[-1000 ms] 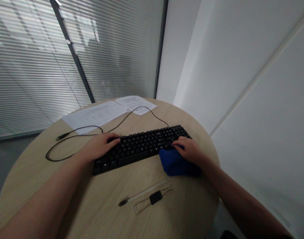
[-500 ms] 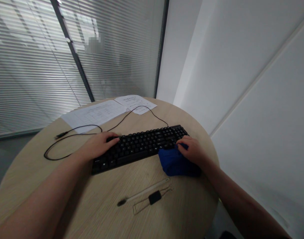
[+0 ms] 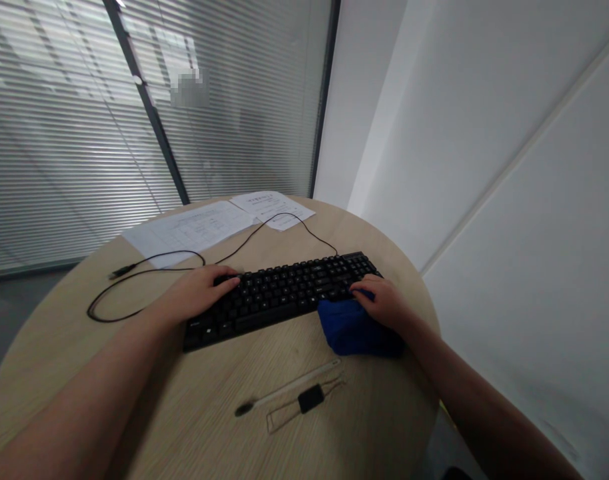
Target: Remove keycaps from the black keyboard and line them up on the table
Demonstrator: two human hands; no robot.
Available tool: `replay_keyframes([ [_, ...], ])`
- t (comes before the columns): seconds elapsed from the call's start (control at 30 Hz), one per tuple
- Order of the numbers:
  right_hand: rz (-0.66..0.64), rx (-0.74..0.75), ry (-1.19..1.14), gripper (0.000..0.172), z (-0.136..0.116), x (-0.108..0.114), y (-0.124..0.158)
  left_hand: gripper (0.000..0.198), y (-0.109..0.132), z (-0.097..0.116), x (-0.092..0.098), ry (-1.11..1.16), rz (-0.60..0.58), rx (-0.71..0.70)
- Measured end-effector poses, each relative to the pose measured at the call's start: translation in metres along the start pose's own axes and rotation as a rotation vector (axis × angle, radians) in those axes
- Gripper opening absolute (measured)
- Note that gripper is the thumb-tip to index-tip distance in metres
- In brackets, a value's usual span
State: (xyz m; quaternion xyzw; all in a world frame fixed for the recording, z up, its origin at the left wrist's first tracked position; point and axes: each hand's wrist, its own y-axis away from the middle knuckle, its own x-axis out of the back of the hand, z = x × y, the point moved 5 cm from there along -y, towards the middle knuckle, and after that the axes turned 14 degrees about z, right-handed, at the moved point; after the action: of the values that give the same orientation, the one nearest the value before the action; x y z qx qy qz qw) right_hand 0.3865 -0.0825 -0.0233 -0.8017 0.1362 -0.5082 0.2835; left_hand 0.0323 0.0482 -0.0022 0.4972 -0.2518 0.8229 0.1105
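A black keyboard (image 3: 284,290) lies slantwise on the round wooden table. At its left end my left hand (image 3: 199,290) grips it, thumb over the keys and the other fingers along the far edge. My right hand (image 3: 379,300) is closed on a blue cloth (image 3: 357,330), with fingertips against the keys near the keyboard's right end. Part of the cloth hangs below the hand onto the table. Closer to me lie a toothbrush (image 3: 289,387) with dark bristles and a wire keycap puller (image 3: 311,399) with a black middle piece.
The keyboard's black cable (image 3: 117,320) loops left to a USB plug (image 3: 122,271). Printed sheets of paper (image 3: 194,230) lie at the table's far side, partly under the cable. A white wall (image 3: 509,167) rises beyond the table's right edge, and glass with blinds stands behind.
My right hand has shifted very slightly left over the keys with the blue cloth. My left hand and the keyboard stay in place.
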Motion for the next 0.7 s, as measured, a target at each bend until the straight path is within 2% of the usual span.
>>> replay_keyframes([
  [0.37,0.0,-0.022,-0.021,0.018,0.008,-0.004,-0.001,0.052,0.001,0.002,0.0,-0.007,-0.019,0.017],
  [0.6,0.266,-0.108,0.039,0.018,0.021,0.016,0.002,0.052,0.001,0.001,0.0,-0.029,-0.015,0.014],
  [0.7,0.189,-0.096,0.039,0.019,0.02,0.01,0.001,0.052,0.001,0.001,0.001,-0.031,-0.021,0.023],
])
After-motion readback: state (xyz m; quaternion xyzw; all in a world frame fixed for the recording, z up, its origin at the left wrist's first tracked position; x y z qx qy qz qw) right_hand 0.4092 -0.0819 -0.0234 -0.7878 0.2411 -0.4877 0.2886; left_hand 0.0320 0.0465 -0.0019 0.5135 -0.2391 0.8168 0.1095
